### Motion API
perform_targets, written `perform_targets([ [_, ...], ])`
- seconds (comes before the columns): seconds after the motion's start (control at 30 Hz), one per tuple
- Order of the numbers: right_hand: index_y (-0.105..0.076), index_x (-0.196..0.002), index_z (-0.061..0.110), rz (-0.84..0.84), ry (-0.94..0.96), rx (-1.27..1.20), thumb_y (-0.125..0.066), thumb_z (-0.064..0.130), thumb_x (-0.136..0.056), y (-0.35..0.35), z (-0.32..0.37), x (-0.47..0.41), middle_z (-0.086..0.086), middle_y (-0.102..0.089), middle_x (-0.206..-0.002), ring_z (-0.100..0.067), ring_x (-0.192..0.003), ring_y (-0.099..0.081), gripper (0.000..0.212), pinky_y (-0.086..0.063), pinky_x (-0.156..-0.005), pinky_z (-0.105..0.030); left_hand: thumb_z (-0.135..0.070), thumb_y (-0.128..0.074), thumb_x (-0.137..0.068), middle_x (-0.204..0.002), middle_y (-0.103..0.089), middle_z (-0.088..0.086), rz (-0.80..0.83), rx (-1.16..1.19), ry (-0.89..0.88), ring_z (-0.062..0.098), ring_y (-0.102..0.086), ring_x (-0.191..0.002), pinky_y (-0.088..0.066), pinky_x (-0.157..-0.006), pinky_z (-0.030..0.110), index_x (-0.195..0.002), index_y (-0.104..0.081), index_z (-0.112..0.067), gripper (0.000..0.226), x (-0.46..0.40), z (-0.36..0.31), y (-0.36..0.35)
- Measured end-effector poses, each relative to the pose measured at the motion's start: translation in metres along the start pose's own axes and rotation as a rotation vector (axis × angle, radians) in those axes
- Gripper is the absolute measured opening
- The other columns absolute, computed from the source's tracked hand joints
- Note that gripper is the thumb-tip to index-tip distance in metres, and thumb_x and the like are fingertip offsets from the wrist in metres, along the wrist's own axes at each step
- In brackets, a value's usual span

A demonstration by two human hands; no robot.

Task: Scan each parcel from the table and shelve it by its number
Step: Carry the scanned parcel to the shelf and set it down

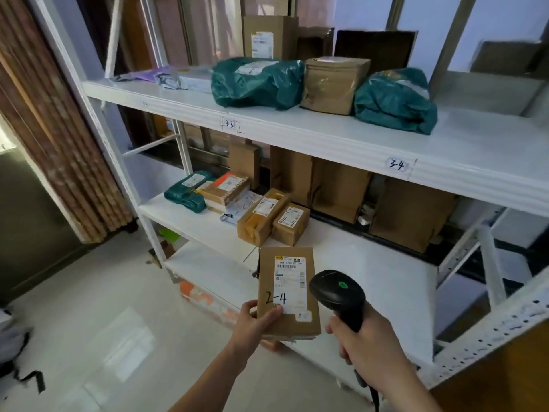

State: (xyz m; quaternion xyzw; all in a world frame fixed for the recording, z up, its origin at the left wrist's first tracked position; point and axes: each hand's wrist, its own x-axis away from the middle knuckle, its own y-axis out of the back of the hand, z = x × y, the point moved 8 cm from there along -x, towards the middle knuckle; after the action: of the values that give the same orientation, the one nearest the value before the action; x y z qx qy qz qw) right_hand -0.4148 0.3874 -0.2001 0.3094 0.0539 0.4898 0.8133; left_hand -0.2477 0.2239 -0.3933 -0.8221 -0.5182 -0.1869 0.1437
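Parcel [286, 288] marked 2-4 sits gripped in my left hand [255, 322], scanner [338, 295] clasped in my right hand [361, 343], before white shelves [326, 135] holding boxes and green bags.

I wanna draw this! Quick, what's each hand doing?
Left hand: holding the brown parcel marked 2-4, thumb on top.
Right hand: grip closed round the black scanner.

White metal shelving [297, 135], pale glossy floor [98, 322], perhaps brown curtain [59, 138] left.
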Motion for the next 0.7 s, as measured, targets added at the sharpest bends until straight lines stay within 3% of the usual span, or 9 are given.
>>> perform_targets([
  [0.1, -0.064, -0.098, 0.025, -0.049, -0.047, 0.012, -0.065, 0.025, -0.089, -0.01, -0.001, -0.006, 0.0, -0.067, -0.064, -0.012, -0.057, -0.064, 0.008, -0.058, -0.066, -0.032, -0.059, -0.095, -0.063, -0.123, -0.07, 0.002, 0.045, -0.036, -0.001, 0.021, -0.073, -0.108, -0.061, -0.094, 0.037, -0.137, -0.045, -0.021, 0.097, -0.019, -0.007, 0.006],
  [0.3, -0.062, -0.087, 0.026, -0.097, -0.094, 0.013, -0.069, 0.024, -0.084, -0.011, -0.004, -0.034, -0.008, -0.068, -0.062, -0.016, -0.056, -0.065, 0.008, -0.057, -0.065, -0.034, -0.05, -0.089, -0.068, -0.121, -0.069, 0.0, 0.106, -0.074, 0.012, 0.018, -0.071, -0.106, -0.059, -0.077, 0.022, -0.137, -0.045, -0.018, 0.088, -0.06, -0.02, -0.01],
  [0.53, -0.061, -0.089, 0.022, -0.12, -0.128, -0.021, -0.067, 0.022, -0.086, 0.006, -0.012, -0.085, -0.008, -0.068, -0.061, -0.013, -0.048, -0.065, 0.007, -0.052, -0.052, -0.022, -0.037, -0.088, -0.077, -0.116, -0.068, 0.001, 0.171, -0.118, 0.066, 0.015, -0.07, -0.101, -0.057, -0.062, 0.014, -0.135, -0.044, -0.015, 0.076, -0.109, -0.024, -0.047],
  [0.7, -0.06, -0.091, 0.024, -0.12, -0.137, -0.044, -0.065, 0.022, -0.087, 0.017, -0.012, -0.123, -0.006, -0.071, -0.069, -0.016, -0.053, -0.067, 0.007, -0.055, -0.057, -0.027, -0.053, -0.097, -0.063, -0.12, -0.068, 0.001, 0.206, -0.19, 0.076, 0.016, -0.069, -0.103, -0.057, -0.066, 0.018, -0.138, -0.045, -0.014, 0.099, -0.162, -0.041, -0.067],
])
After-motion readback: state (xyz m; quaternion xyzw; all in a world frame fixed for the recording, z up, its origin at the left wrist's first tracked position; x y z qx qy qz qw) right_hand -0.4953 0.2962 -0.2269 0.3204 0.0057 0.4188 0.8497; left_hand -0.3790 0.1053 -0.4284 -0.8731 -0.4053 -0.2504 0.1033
